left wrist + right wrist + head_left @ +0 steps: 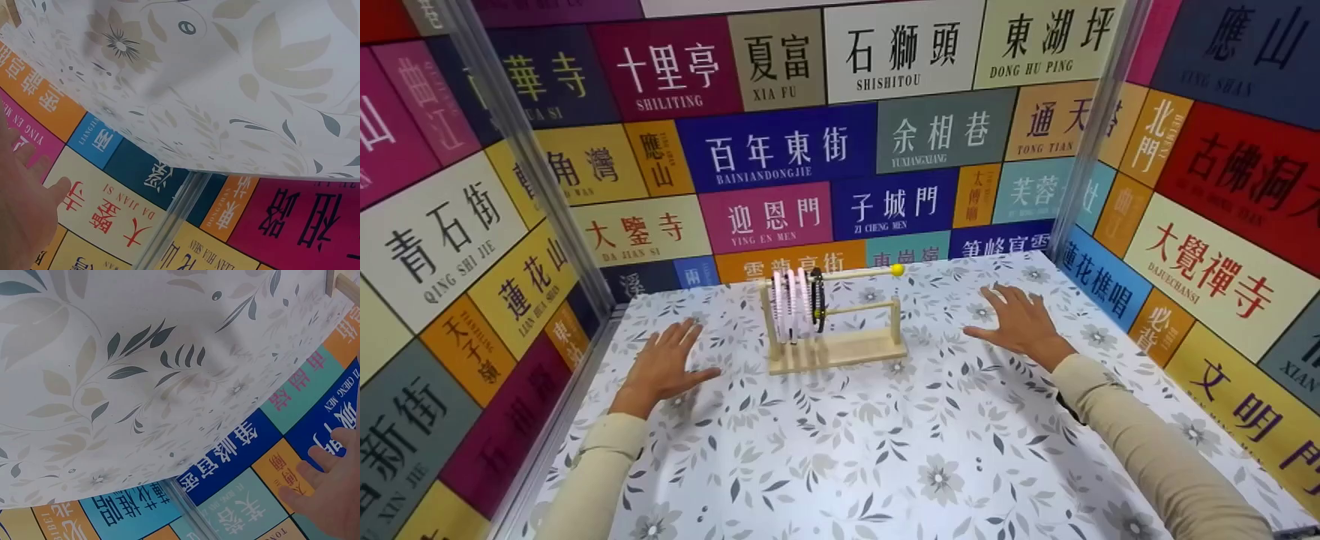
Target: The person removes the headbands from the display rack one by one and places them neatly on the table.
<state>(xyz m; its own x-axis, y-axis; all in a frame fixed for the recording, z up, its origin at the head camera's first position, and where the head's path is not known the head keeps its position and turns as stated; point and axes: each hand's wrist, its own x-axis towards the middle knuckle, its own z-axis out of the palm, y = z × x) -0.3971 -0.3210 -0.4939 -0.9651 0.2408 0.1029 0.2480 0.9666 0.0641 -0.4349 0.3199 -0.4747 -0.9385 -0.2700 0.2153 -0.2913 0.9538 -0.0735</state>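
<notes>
The head view is bright, the wrist views dimmer, softly shadowed.

Left hand (661,369): bare, back turned up, fingers fanned forward, thumb stretched inward toward its opposite number.
Right hand (1023,322): well apart from the left, fingers spread forward and inward, thumb pointing inward too.
Left arm (601,465): reaches forward, sleeved in pale beige.
Right arm (1155,446): slants forward and inward, sleeved alike, cloth creased.
</notes>
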